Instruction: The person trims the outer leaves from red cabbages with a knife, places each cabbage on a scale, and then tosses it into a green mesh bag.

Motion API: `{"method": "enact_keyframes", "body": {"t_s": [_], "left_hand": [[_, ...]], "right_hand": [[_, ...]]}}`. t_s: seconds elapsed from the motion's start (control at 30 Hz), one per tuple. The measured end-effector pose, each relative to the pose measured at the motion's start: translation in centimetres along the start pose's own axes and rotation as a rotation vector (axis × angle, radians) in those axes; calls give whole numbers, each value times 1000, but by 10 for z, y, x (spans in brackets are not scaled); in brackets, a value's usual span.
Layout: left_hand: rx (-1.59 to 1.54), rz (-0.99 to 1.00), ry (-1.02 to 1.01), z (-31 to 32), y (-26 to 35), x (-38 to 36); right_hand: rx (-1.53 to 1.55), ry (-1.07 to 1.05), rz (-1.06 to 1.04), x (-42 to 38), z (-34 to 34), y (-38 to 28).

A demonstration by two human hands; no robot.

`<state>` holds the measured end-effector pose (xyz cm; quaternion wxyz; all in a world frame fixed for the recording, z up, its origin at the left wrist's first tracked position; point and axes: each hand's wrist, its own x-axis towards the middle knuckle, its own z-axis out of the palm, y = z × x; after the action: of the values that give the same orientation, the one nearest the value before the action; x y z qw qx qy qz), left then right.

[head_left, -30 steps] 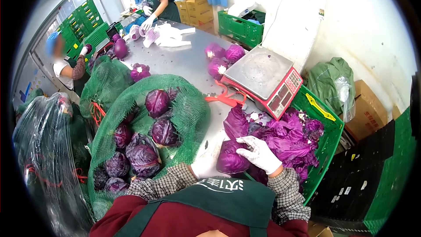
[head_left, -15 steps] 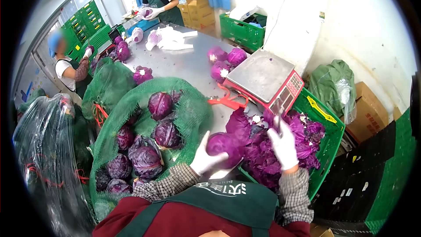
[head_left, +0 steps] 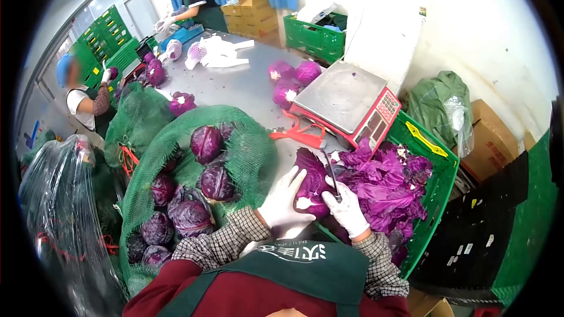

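Note:
My left hand [head_left: 286,201], in a white glove, is wrapped round the left side of a red cabbage [head_left: 310,185]. The pale cut stem of this cabbage faces toward me. In my gloved right hand [head_left: 346,208] is a knife [head_left: 332,173], its narrow dark blade pointing up and away from me, close against the cabbage's right side. Just right of that hand, loose purple cabbage leaves [head_left: 385,185] fill a green crate [head_left: 437,199]. To the left, a green mesh sack [head_left: 249,135] lies open with several red cabbages [head_left: 191,217] in it.
A red scale [head_left: 341,100] with a metal plate stands beyond the crate. Several trimmed cabbages [head_left: 286,91] sit left of it on the metal table [head_left: 235,88], near an orange-red tool [head_left: 302,133]. Two co-workers [head_left: 202,3] stand at the far side. Clear plastic wrap [head_left: 64,199] covers sacks at left.
My right hand has come down and left with the knife, from over the leaves to the cabbage. The cabbage has turned so its stem shows. The far co-worker's hands have moved left and down.

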<state>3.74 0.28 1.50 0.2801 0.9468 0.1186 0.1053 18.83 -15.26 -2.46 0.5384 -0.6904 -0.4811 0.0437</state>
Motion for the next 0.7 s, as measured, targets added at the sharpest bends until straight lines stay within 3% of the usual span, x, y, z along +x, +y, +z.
{"method": "enact_keyframes", "body": {"t_s": [0.03, 0.37, 0.47, 0.53, 0.63, 0.67, 0.7], "left_hand": [[36, -28, -28, -3, 8, 3], [44, 26, -22, 4, 1, 7], [37, 33, -16, 3, -2, 2], [21, 14, -9, 3, -4, 1], [-94, 48, -8, -1, -16, -9], [-166, 67, -3, -4, -23, -12], [-242, -5, -8, -8, -28, -21]], "right_hand": [[46, -81, 145, 5, -9, -20], [-403, -196, -15, 16, -14, -41], [-440, -209, -10, 16, -13, -47], [-485, -248, 110, 18, -23, -47], [-478, 120, -32, 13, -28, 8], [-355, 89, 164, 9, -36, 19], [-372, 118, 198, 3, -45, 25]]}}
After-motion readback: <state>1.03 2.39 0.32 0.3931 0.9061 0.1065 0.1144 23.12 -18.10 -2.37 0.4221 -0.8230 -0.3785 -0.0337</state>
